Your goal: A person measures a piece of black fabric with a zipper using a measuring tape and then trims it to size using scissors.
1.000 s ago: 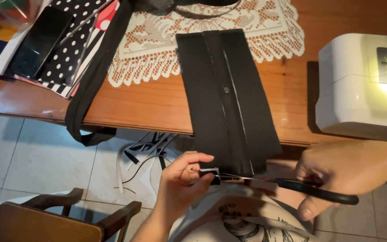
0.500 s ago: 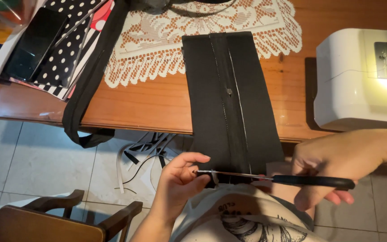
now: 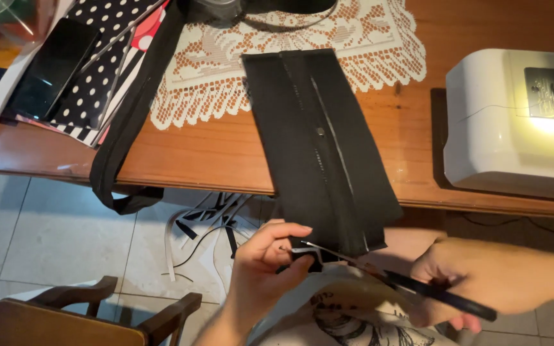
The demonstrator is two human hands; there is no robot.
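A black fabric panel point(image 3: 318, 147) with a zipper down its middle lies on the wooden table point(image 3: 213, 154) and hangs over the near edge. My left hand point(image 3: 265, 269) pinches the panel's lower end, thumb and fingers closed on the black cloth. My right hand point(image 3: 476, 282) grips black-handled scissors point(image 3: 411, 285). Their blades reach left to the fabric's bottom edge, right beside my left fingertips. Below the hands lies my lap in a printed light shirt point(image 3: 347, 314).
A white sewing machine point(image 3: 514, 122) with its lamp on stands at the right. A lace doily point(image 3: 226, 57), a black strap point(image 3: 129, 147), polka-dot cloth point(image 3: 94, 77) and a dark phone point(image 3: 52, 67) lie on the table. A wooden chair point(image 3: 91, 317) stands lower left, cloth scraps point(image 3: 206, 224) on the tiled floor.
The view has shifted a little. My right hand has moved the scissors, and their blades now sit at the fabric's lower end by my left fingers.
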